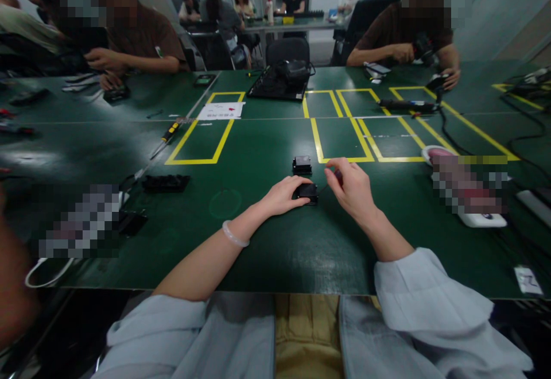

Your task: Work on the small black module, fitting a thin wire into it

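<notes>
My left hand (283,194) rests on the green table (258,241) with its fingers curled against a small black box-like part (307,192), gripping its left side. My right hand (350,186) hovers just right of that part, fingers pinched around a small dark reddish item that is mostly hidden. A second small black part (302,165) sits on the table a little beyond the first one, untouched.
Yellow tape rectangles (340,138) mark the table ahead. A black tray (166,182) and a yellow-handled screwdriver (170,132) lie to the left, a white paper (221,110) and a black case (279,83) farther back. Other people sit across the table. Cables run at right.
</notes>
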A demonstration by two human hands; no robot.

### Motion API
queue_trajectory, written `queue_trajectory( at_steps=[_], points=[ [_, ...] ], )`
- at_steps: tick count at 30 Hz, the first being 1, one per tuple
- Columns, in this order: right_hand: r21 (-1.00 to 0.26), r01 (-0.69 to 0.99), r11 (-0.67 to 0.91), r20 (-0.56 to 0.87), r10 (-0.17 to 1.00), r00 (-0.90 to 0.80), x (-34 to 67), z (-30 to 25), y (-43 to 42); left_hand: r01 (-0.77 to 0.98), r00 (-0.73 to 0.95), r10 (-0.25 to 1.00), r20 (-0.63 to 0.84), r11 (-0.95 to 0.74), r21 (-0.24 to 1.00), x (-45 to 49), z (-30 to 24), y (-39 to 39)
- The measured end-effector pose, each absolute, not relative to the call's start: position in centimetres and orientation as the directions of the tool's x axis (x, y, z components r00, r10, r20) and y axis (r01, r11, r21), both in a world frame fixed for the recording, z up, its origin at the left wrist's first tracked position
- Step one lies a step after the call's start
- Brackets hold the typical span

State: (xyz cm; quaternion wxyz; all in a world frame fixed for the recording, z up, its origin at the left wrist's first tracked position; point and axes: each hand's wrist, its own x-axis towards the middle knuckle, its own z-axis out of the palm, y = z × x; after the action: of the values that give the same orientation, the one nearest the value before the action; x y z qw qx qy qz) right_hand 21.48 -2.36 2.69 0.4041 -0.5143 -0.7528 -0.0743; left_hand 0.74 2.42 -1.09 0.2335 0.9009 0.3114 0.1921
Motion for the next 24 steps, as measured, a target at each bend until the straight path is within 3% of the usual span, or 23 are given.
queue_trajectory(
  at_steps=[24],
  points=[
    [-0.283, 0.829, 0.482, 0.701, 0.694, -0.164, 21.40, 2.79, -2.70, 0.475, 0.729, 0.653, 0.202, -0.697, 0.537, 0.77, -0.93, 2.32]
  ],
)
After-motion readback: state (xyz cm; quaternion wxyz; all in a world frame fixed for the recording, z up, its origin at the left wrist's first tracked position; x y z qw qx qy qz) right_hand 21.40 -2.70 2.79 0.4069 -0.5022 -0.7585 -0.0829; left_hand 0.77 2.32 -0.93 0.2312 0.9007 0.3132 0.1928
